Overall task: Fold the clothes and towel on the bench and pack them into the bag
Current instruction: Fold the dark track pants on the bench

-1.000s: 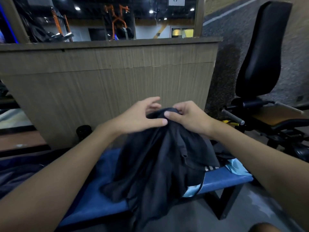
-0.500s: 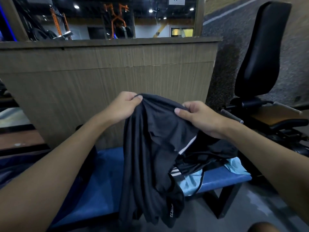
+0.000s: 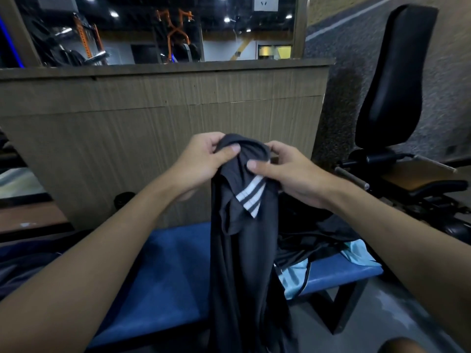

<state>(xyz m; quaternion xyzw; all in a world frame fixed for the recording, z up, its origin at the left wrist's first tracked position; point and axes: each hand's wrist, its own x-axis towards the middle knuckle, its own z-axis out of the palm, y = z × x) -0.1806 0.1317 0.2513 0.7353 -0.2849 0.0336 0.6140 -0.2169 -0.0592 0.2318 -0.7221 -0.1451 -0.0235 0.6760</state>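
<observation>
Both our left hand (image 3: pixel 204 161) and right hand (image 3: pixel 288 174) grip the black shirt (image 3: pixel 242 250) up top. It dangles over the tabletop (image 3: pixel 173 263), clothes pile (image 3: pixel 313 240) at 4 o'clock.

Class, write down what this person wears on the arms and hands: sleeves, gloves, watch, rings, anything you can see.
Nothing shows on either. The left forearm and right forearm are bare to the picture's edge, no sleeve in view. The left hand and right hand have no gloves; no ring, watch or bracelet shows. Thumbnails are short, unpainted.
</observation>
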